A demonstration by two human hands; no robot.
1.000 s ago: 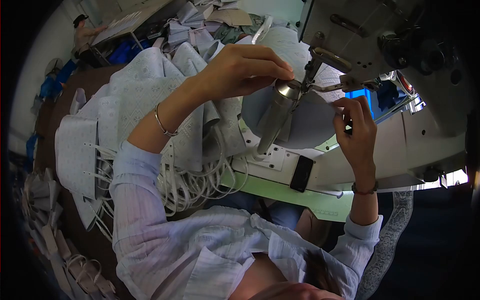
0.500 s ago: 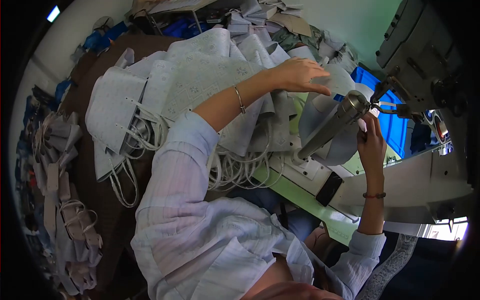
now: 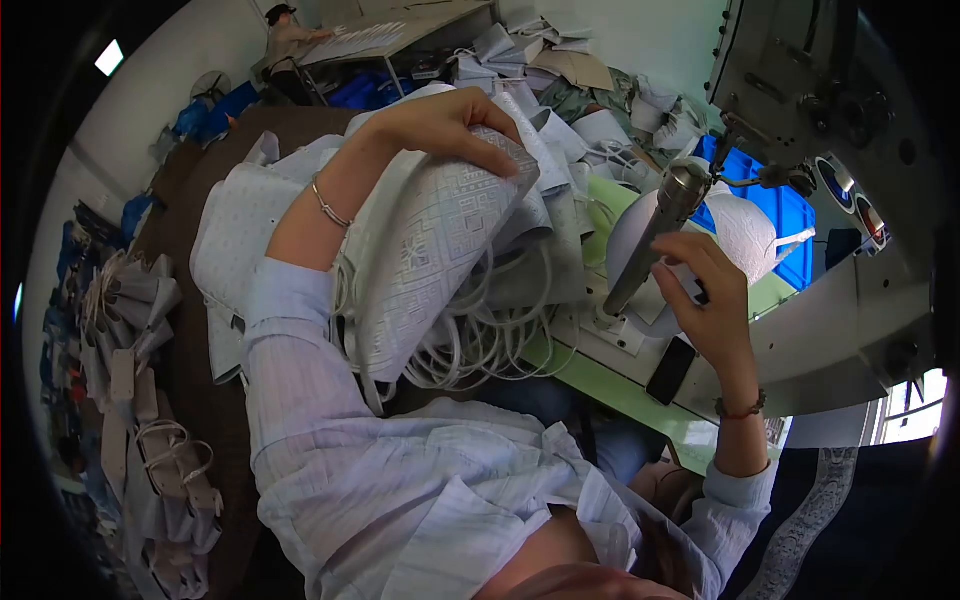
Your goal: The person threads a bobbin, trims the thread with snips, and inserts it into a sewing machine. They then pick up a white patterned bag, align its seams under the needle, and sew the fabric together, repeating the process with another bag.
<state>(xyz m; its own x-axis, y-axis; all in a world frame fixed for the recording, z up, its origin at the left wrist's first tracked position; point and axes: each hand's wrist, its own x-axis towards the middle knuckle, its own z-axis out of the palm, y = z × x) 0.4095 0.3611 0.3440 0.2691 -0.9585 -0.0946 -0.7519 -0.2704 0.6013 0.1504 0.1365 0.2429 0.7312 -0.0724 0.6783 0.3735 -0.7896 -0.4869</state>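
Note:
My left hand [image 3: 450, 125] grips the top edge of a white embossed bag panel [image 3: 430, 250], thumb on the near face and fingers over the far side. The panel is lifted and bent off a pile of similar panels [image 3: 245, 230]. White cord handles [image 3: 480, 345] hang in loops under it. My right hand [image 3: 710, 290] is open, fingers curved and apart, beside the metal cylinder arm [image 3: 655, 235] of a sewing machine [image 3: 800, 110]. Behind that arm, another white bag piece [image 3: 745, 235] lies near a blue crate [image 3: 790, 205].
A dark phone [image 3: 671, 370] lies on the pale green machine table [image 3: 590, 375]. White pieces are heaped [image 3: 540, 60] at the back. More bag parts hang on the left [image 3: 130, 380]. A person [image 3: 288, 50] stands by a far table [image 3: 400, 30].
My left hand has moved left from beside the machine and taken hold of a panel from the pile, lifting it. My right hand has drawn back from the machine's arm end and opened.

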